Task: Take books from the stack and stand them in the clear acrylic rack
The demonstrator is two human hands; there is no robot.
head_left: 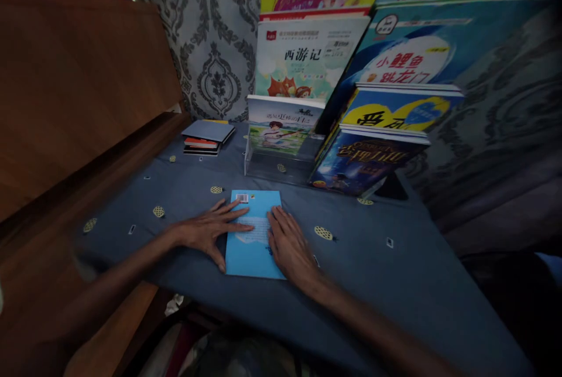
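Note:
A light-blue book (251,255) lies closed and flat on the cloth-covered table, its back cover up, with a barcode at the upper left. My left hand (206,229) rests at the book's left side, fingers spread, with some fingertips on the cover and the thumb at the lower left edge. On the right side, my right hand (290,242) lies flat across the edge, its fingers stretched out and fairly close together on the cover. Neither hand grips the book. Part of the cover's right side is hidden under my right hand.
Behind the book, a clear acrylic stand (263,169) holds several upright books, among them a white-topped book (302,61) and a dark-blue book (364,157). A small stack of books (208,131) lies at the back left. A wooden panel (83,96) borders the grey table (360,283).

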